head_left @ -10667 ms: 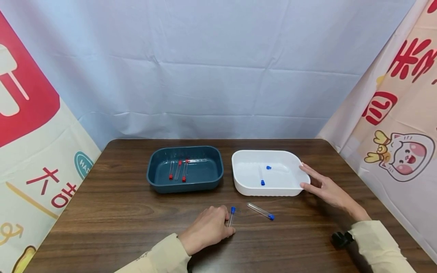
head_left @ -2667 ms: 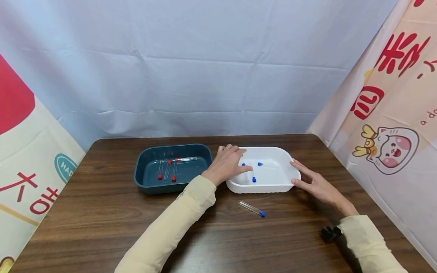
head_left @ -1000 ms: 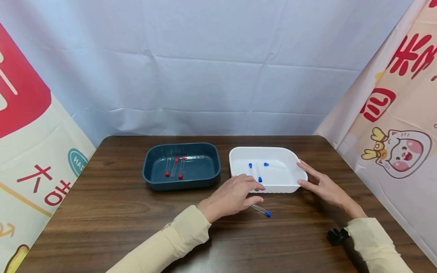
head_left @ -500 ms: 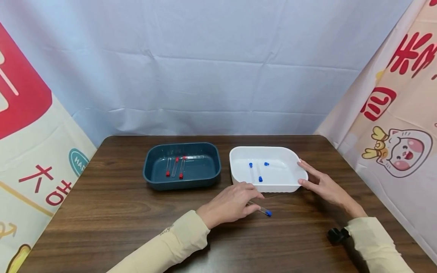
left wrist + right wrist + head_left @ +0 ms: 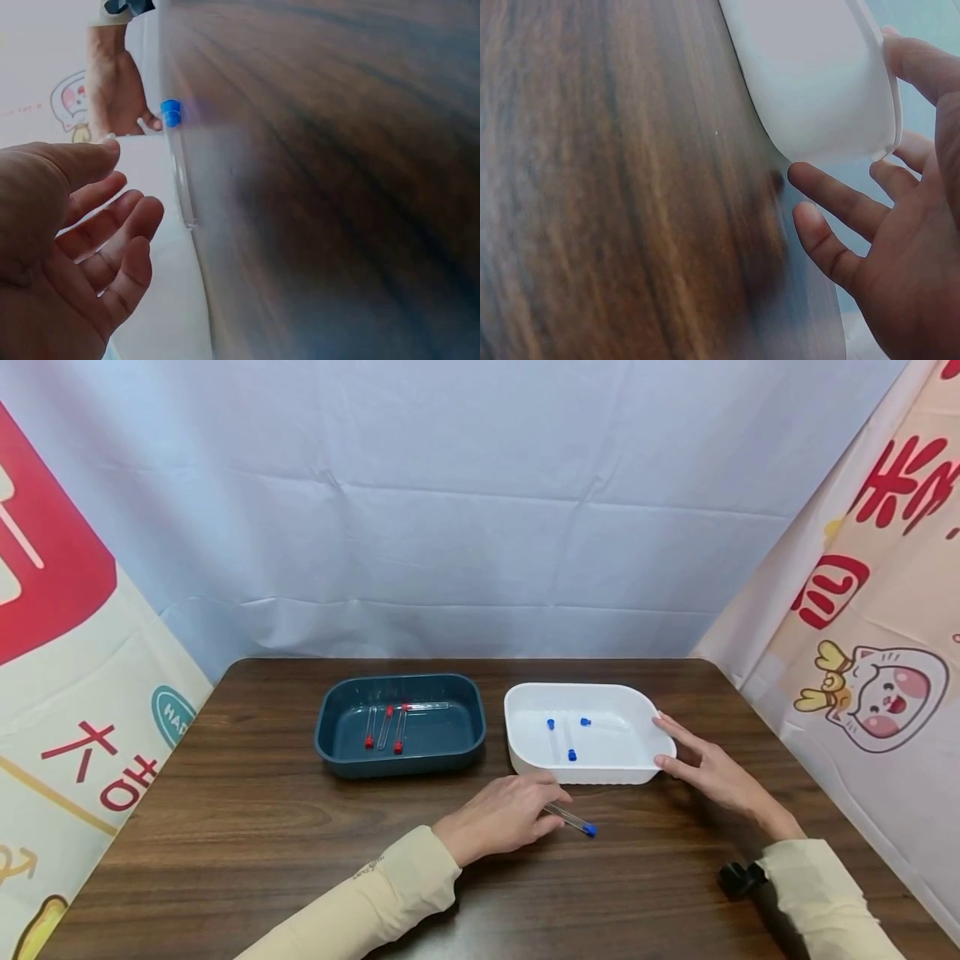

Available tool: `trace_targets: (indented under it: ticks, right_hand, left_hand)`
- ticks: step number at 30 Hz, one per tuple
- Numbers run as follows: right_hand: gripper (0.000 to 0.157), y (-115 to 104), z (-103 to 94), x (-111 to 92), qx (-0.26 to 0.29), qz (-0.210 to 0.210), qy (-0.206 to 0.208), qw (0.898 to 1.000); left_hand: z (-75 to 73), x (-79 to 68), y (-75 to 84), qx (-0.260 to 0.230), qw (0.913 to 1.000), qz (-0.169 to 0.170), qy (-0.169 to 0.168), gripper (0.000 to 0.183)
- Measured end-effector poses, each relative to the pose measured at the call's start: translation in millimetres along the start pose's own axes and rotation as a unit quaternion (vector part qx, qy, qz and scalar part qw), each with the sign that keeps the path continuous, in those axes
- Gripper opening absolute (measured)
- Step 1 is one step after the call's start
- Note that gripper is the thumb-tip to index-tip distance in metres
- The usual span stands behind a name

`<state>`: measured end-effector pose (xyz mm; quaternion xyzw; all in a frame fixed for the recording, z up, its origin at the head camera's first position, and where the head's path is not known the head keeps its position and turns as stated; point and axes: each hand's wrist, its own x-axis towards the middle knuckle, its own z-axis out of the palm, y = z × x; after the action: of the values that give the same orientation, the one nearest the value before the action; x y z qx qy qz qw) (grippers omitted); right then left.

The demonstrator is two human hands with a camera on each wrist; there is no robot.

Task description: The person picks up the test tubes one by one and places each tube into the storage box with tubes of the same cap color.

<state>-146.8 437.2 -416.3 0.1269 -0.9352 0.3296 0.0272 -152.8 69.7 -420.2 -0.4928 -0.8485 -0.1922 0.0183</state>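
Observation:
A clear test tube with a blue cap (image 5: pixel 577 822) lies on the table in front of the white tray (image 5: pixel 592 774). My left hand (image 5: pixel 501 817) is beside its uncapped end, palm down. In the left wrist view the fingers are loosely bent, with a gap between them and the tube (image 5: pixel 179 169). My right hand (image 5: pixel 716 777) touches the right end of the white tray with spread fingers. The right wrist view shows the thumb (image 5: pixel 919 64) against the tray's rim. Inside the white tray lie three blue-capped tubes, such as one (image 5: pixel 572 754).
Left of the white tray stands a dark blue tray (image 5: pixel 401 767) with several red-capped test tubes, such as one (image 5: pixel 398 747). Both trays sit on a brown wooden table (image 5: pixel 262 827). A pale cloth (image 5: pixel 465 527) hangs behind, with printed cloths at both sides.
A second tube that my left hand held on the table now lies in the white tray. That hand has come back from the tray to the remaining tube. My right hand stays put.

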Motion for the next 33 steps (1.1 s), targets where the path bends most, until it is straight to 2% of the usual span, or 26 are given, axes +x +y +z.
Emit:
trace_targets:
  ticks: [12, 20, 27, 33]
  right_hand:
    - [0.073, -3, -0.6, 0, 0.002, 0.008, -0.005, 1.0]
    - [0.073, -2, -0.5, 0, 0.006, 0.006, -0.003, 1.0]
    - [0.074, -2, -0.8, -1, 0.008, 0.013, -0.006, 1.0]
    - [0.074, -1, -1.3, -1, 0.013, 0.013, -0.007, 1.0]
  left_hand:
    - [7.9, 6.0, 0.6, 0.034, 0.9992, -0.017, -0.011, 0.027]
    - [11.1, 10.2, 0.3, 0.044, 0.9975, -0.044, -0.032, 0.019]
    - [10.8, 7.4, 2.5, 0.048, 0.9954, -0.071, -0.042, 0.005]
    - [9.0, 4.6, 4.2, 0.044, 0.9936, -0.09, -0.052, 0.006]
